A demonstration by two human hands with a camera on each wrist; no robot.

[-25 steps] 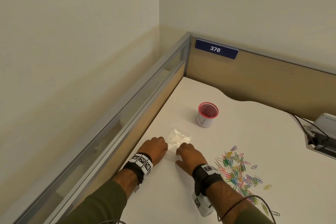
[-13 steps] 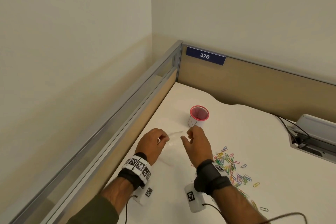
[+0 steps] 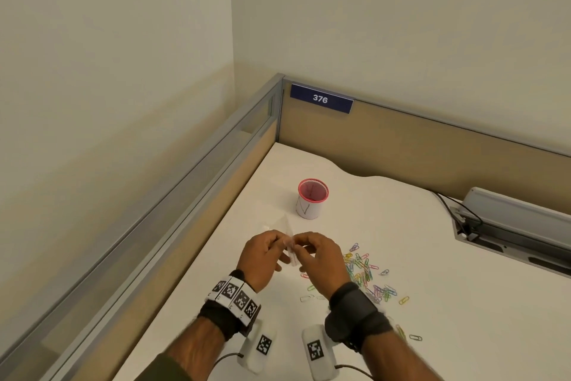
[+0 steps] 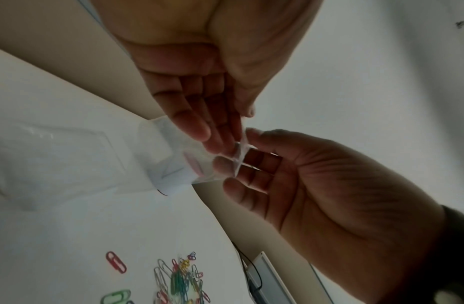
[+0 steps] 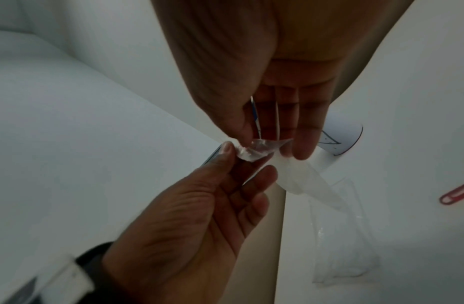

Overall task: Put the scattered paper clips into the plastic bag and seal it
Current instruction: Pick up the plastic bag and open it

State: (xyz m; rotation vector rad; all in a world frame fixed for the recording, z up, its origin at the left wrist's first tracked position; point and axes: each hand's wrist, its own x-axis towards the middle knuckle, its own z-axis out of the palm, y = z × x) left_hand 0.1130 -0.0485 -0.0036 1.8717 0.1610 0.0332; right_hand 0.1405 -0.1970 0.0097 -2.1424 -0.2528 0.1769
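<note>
A small clear plastic bag [image 3: 290, 250] is held up above the white desk [image 3: 432, 288] between my two hands. My left hand [image 3: 278, 244] pinches its top edge from the left, and my right hand [image 3: 301, 244] pinches the same edge from the right. In the right wrist view the crumpled edge of the bag [image 5: 254, 150] sits between both thumbs, and the rest hangs down to the right. In the left wrist view the bag [image 4: 240, 153] is pinched between both hands. Several coloured paper clips [image 3: 366, 275] lie scattered on the desk, right of my right hand; the same paper clips [image 4: 179, 281] show below both hands.
A white cup with a red rim [image 3: 312, 203] stands behind the hands. A grey cable box with black cords [image 3: 509, 226] sits at the right edge. Partition walls [image 3: 401, 149] close off the desk at the back and left.
Both hands have lifted off the desk, taking the bag up with them. They have drawn together, and now each pinches the bag's top edge.
</note>
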